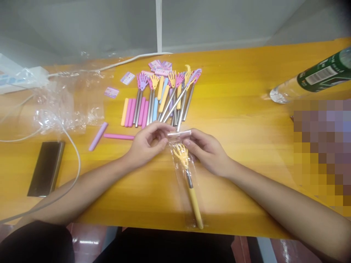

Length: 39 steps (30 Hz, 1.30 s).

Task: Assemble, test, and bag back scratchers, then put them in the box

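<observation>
A yellow back scratcher point(195, 204) with a hand-shaped head lies inside a clear plastic bag point(179, 182), its handle end towards the table's front edge. My left hand point(150, 144) pinches the left side of the bag's top edge. At the right side of that edge, my right hand point(207, 151) grips the plastic between thumb and fingers. The top strip of the bag point(179, 134) looks folded over and shiny between my hands. Just beyond lie several back scratchers point(175, 104) with metal rods and yellow, pink and purple heads.
Loose pink handles point(130, 113) and a purple handle point(98, 136) lie left of centre. Small printed cards point(127, 77) are behind them. Empty plastic bags point(68, 109), a white cable point(74, 151) and a dark phone point(46, 168) occupy the left; a bottle point(315, 75) is at right.
</observation>
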Each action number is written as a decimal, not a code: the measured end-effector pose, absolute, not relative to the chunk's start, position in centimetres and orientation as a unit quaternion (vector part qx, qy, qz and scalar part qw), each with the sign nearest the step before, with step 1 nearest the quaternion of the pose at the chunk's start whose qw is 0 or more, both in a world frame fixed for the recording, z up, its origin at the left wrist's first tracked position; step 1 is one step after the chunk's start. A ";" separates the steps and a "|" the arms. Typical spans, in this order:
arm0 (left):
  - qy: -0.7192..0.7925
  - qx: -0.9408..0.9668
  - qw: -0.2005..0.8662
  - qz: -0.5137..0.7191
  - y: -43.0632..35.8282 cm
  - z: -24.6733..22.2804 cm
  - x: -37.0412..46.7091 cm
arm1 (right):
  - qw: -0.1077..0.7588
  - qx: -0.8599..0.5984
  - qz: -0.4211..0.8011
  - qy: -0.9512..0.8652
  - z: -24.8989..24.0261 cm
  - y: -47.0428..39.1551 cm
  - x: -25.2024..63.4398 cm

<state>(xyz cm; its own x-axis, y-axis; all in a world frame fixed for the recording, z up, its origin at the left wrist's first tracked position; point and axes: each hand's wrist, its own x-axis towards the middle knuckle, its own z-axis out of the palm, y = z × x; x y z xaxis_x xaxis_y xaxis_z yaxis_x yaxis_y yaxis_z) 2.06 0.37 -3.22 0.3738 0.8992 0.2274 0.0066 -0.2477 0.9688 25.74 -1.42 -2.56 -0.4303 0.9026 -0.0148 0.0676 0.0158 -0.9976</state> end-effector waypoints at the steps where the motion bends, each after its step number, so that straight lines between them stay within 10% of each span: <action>1: 0.343 0.655 0.510 0.440 0.4 -3.2 2.1 | 0.358 -0.393 0.581 -0.616 -2.6 -1.4 25.8; 39: 0.404 0.712 0.389 0.423 -0.4 -2.5 2.4 | 0.331 -0.366 0.542 -0.680 -2.7 -1.5 25.8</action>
